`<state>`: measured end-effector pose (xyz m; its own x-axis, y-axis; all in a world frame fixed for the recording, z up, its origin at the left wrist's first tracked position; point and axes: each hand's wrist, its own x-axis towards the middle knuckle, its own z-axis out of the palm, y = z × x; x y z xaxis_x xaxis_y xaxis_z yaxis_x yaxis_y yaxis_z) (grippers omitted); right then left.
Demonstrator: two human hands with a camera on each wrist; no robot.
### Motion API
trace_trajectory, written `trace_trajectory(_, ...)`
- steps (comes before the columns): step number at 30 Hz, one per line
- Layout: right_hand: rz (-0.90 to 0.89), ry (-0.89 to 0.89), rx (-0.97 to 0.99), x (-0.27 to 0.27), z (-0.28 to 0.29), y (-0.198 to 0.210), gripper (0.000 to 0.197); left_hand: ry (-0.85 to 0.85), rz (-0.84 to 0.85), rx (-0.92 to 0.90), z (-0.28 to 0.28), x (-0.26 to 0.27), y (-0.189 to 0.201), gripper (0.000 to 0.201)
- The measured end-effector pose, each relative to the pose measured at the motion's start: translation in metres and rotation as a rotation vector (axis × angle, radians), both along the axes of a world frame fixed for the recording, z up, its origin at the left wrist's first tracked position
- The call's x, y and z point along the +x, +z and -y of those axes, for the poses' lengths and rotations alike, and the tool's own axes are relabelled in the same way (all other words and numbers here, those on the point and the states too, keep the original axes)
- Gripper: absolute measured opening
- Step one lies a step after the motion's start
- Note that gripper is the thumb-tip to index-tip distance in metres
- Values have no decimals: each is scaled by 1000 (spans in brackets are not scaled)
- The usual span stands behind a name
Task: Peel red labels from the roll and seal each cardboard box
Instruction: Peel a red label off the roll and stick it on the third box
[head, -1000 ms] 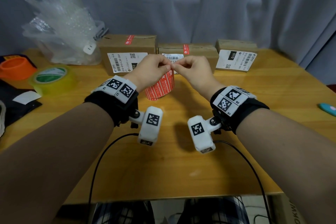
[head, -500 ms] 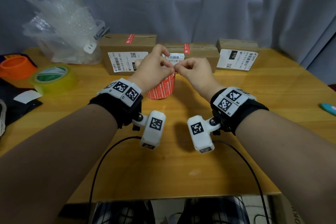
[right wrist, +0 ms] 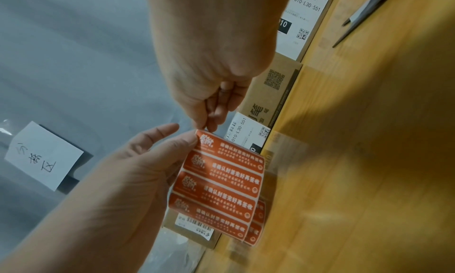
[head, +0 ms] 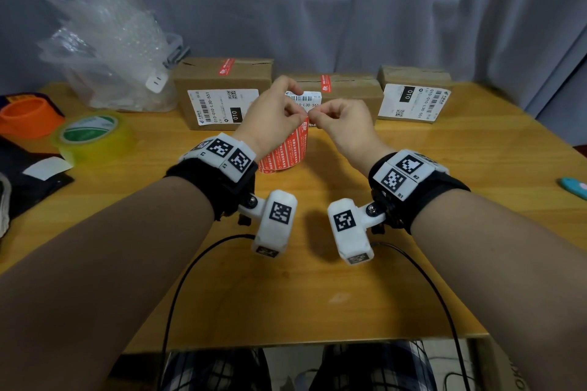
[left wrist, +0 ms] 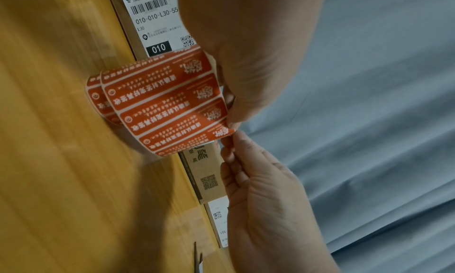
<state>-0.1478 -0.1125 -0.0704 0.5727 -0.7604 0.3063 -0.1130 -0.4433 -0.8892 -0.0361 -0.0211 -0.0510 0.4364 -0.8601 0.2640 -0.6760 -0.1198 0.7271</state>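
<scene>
Holding the free strip of the red label roll (head: 283,152) over the middle of the wooden desk (head: 317,295), the left hand (head: 270,114) pinches the strip's upper edge between thumb and fingers. The roll's lower end rests on the desk. The right hand (head: 344,119), fingers curled, pinches the corner of the topmost red label (right wrist: 221,143), which is lifted slightly from the backing. Three brown cardboard boxes stand in a row behind the hands. The left box (head: 222,89) and the middle box (head: 349,89) each carry a red label across the top seam. The right box (head: 413,86) shows only a white shipping label. A yellow-green tape roll (head: 92,133) lies at the desk's left side.
</scene>
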Motion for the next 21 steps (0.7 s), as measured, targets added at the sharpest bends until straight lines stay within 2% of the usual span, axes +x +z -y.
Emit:
trace_trajectory(7, -46, 19, -34, -3, 0, 0, 14, -32, 12, -10, -1, 0, -3, 22)
trace_trajectory(15, -122, -46, -24, -7, 6, -2, 17, 184, 78, -18, 0, 9, -7, 18)
trace_trajectory(21, -78, -119, 84, -17, 13, 0, 15, 297, 60, -30, -5, 15, -2, 16)
